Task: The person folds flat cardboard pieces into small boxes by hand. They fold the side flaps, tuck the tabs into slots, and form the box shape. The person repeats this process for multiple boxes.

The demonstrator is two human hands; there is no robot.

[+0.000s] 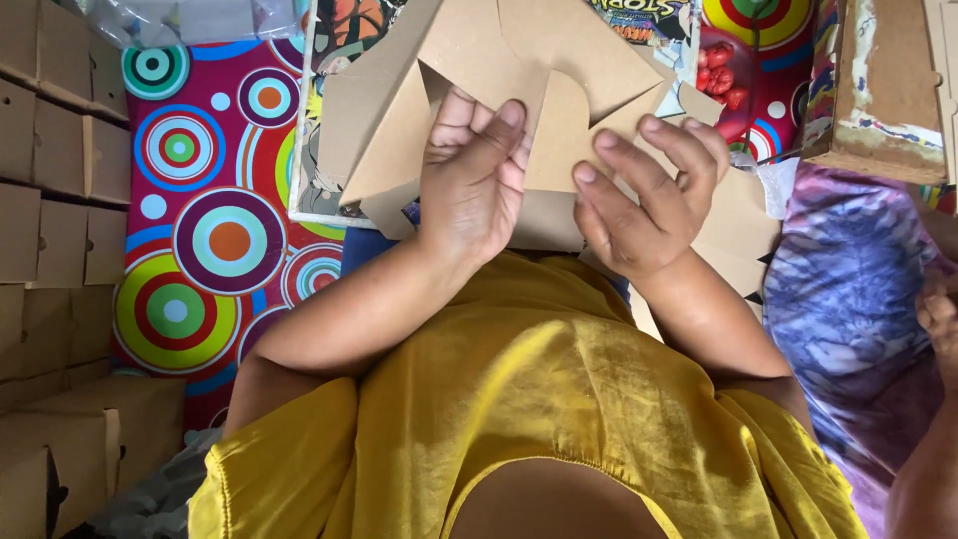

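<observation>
Left hand (469, 185) curled over the brown cardboard box blank (519, 110), fingers folded down on a flap near the middle, thumb side pressing the sheet toward the lap. Right hand (649, 195) spread half open, fingertips (599, 140) pinning the rounded tuck flap (564, 130) against the panel beneath, nothing clasped in the palm. Held above the lap, over a yellow garment (539, 399), the blank only partly folded, with loose flaps jutting out on both sides. Likely trouble: a rounded tab missing its slot and creasing, or tearing at the fold if pushed at an angle. Uneven pressure between the two hands apt to skew the panels and leave a crooked box. Finished boxes stacked at the left edge (50, 190), a circle-patterned cloth (215, 240) below, and another person's arm (933, 399) close at the right, near enough for a jostled elbow to spring the flaps open.
</observation>
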